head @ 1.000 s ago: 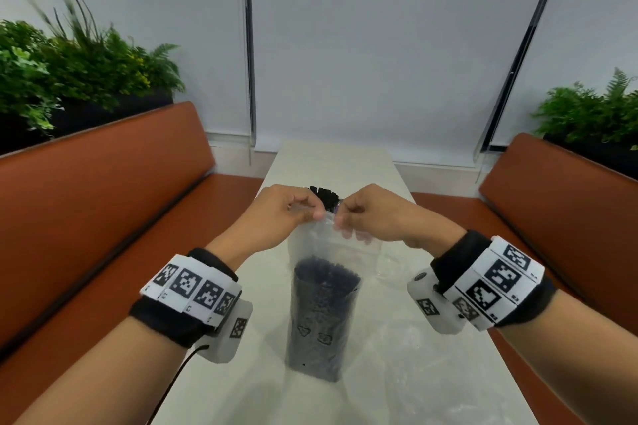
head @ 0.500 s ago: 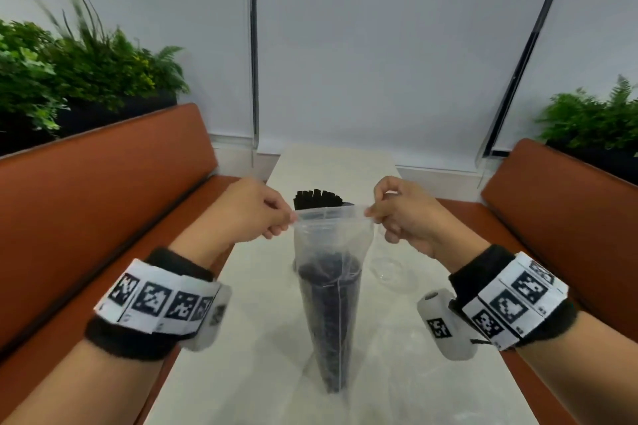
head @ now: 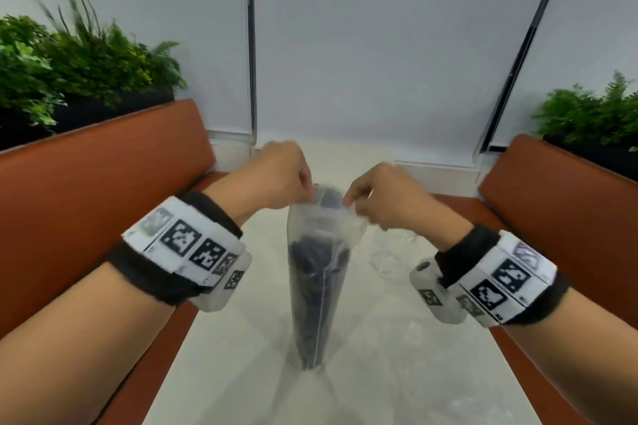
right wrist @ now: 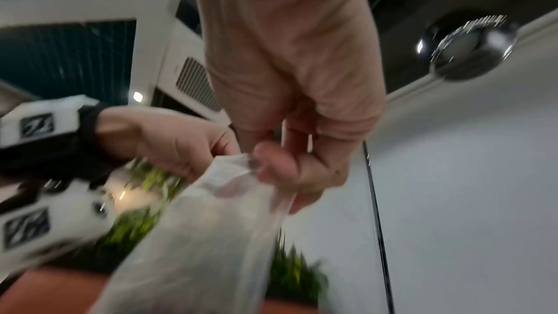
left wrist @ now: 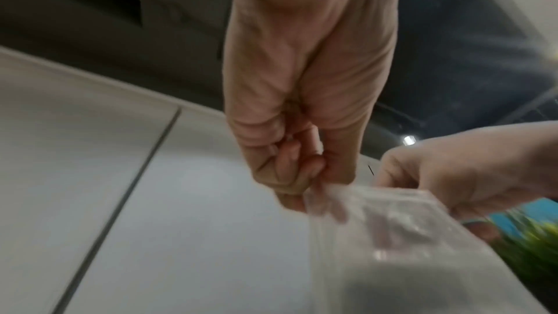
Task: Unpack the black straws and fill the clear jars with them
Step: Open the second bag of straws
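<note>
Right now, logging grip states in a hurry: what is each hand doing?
Left hand: pinches the plastic bag at its top edge.
Right hand: pinches the bag's opposite top edge.

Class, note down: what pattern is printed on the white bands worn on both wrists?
Black-and-white square code markers on the wrist bands, clearest in the head view.

Your left hand (head: 283, 179) and right hand (head: 383, 197) are both pinching the top edge of the clear plastic bag (head: 322, 228), left at about 10 o'clock of the mouth, right at 2. The bag stands upright on the pale table (head: 224, 355) with the black straws (head: 316, 293) bunched inside. A clear jar (head: 390, 255) sits at the bag's 3 o'clock, just beside it. Orange benches (head: 103, 183) run along both sides.
</note>
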`<state>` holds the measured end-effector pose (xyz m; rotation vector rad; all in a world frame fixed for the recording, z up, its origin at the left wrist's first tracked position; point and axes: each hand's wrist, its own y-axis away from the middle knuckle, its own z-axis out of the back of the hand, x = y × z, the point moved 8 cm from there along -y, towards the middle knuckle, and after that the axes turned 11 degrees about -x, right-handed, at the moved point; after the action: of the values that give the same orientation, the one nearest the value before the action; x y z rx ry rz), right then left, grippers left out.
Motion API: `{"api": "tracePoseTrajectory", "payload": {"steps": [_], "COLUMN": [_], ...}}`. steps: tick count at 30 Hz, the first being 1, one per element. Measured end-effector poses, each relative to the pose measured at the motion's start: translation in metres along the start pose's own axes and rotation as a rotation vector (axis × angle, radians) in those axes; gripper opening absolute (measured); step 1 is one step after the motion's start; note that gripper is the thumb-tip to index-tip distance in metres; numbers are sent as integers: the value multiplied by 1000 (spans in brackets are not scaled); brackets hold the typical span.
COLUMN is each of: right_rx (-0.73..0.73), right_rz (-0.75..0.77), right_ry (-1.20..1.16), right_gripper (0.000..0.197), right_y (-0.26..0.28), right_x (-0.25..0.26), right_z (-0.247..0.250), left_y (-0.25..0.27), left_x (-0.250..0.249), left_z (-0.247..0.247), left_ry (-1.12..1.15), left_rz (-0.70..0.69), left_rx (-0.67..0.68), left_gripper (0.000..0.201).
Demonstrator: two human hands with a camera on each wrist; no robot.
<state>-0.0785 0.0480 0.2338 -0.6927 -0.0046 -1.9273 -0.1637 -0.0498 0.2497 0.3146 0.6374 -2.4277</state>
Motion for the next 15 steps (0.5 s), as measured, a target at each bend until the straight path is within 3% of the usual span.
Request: {"api": "tracePoseTrajectory", "payload": {"steps": [2, 6, 9, 11, 13, 15], "right_rx": [121, -45, -10, -9, -3, -40], "right_rz": [-18, -85, -98, -129, -154, -206], "right_ry": [27, -153, -157, -218, -345, -570], "right_gripper": [22, 21, 20, 19, 16, 15], "right_y": [8, -5, -6, -7, -6, -5], "right_x": [-5, -15, -19, -23, -25, -30], "right_z": [-21, 1, -3, -9, -16, -17], "left_y": [4, -4, -4, -3, 8, 16], "left_x": [4, 7, 6, -3, -18, -27], "left_z": [-23, -12, -11, -10, -24, -42], "left_ry": [-53, -11, -26, -26, -8, 27], "left_rz": [8, -18, -36, -143, -271, -316], "left_rx": [141, 132, 189, 135, 170, 177], "left_gripper": [20, 27, 26, 30, 44, 31]}}
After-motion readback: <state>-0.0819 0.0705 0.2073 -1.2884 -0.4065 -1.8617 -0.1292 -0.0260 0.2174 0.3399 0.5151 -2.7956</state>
